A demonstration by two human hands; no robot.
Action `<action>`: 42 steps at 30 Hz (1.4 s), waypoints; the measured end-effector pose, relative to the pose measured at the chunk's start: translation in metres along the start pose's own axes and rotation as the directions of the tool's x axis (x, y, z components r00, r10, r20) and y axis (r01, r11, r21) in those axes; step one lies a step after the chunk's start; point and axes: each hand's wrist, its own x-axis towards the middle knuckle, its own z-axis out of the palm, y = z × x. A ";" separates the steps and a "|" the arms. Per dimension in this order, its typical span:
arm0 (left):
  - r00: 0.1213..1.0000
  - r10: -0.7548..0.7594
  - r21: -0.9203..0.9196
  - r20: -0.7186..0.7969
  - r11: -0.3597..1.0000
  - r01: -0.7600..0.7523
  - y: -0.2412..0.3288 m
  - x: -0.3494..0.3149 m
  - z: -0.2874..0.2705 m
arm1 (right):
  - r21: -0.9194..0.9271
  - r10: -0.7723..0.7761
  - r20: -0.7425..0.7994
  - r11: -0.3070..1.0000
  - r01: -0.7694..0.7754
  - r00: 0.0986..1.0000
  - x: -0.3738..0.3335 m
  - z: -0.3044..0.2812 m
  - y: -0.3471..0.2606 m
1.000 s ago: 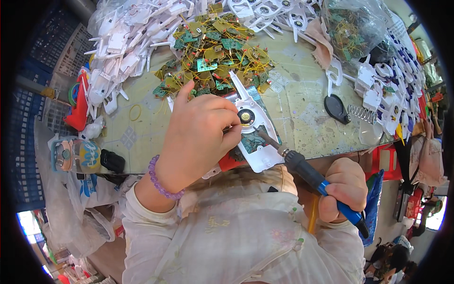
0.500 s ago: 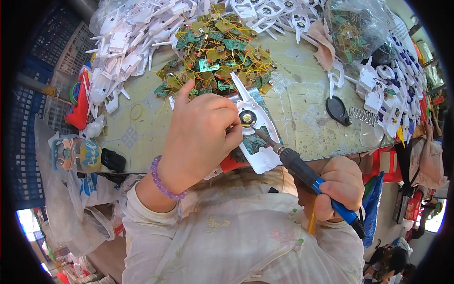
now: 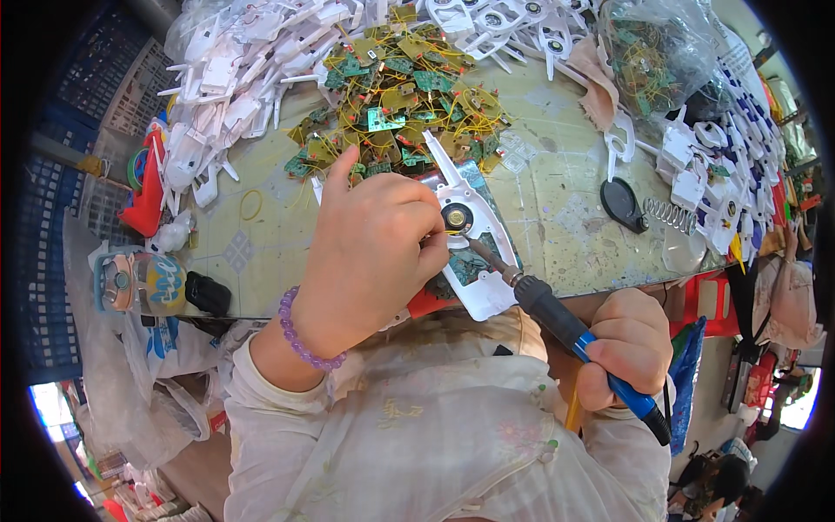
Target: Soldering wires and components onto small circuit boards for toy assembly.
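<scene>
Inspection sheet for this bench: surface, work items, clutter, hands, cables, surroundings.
Surface: pale green tabletop, stained.
Job's things: white plastic housing with round black speaker; blue-and-black soldering iron, tip near speaker.
Clutter: heap of green-brown circuit boards; pile of white plastic parts.
Hands: left hand at the housing's edge, grip hidden; right hand around the iron.
Cables: thin yellow wires among the boards.
Surroundings: blue plastic crates, translucent plastic bags.

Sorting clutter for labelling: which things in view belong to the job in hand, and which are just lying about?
Job, by the look of it:
- soldering iron, in the right hand
- white housing, at the left hand
- circuit-board pile, probably

Lying about, probably:
- yellow rubber band
- small black object
- pinkish cloth
</scene>
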 end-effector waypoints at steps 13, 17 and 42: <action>1.000 0.011 -0.009 0.022 1.000 -0.010 -0.001 0.001 -0.001 | -0.013 0.014 0.010 1.000 -0.013 1.000 0.004 -0.001 -0.002; 0.995 -0.031 0.016 0.092 0.999 0.029 -0.001 0.000 -0.003 | -0.006 0.017 0.027 1.000 -0.017 0.999 0.006 -0.002 -0.001; 0.998 -0.051 -0.030 0.042 0.998 0.052 -0.001 -0.001 0.001 | 0.066 0.023 0.076 0.997 -0.028 0.997 0.038 -0.006 0.007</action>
